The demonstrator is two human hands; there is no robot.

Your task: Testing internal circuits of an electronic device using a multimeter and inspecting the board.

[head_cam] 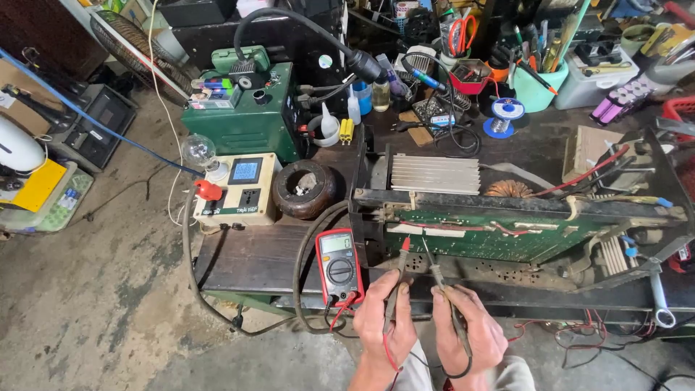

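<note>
My left hand (385, 318) grips a red-tipped test probe (400, 262), its tip against the lower edge of an opened dark metal chassis (507, 206). My right hand (467, 329) grips a black test probe (436, 274), its tip close beside the red one on the same edge. A green circuit board (499, 235) stands inside the chassis just above the tips. A red multimeter (339, 266) lies on the bench left of my hands, with its leads running down to them.
A cream box with a small screen, a socket and a bulb (242, 185) sits left of a round dark coil (305, 188). A green metal unit (246, 116) stands behind. A spanner (660, 300) lies at the right. Tool cups and clutter fill the back.
</note>
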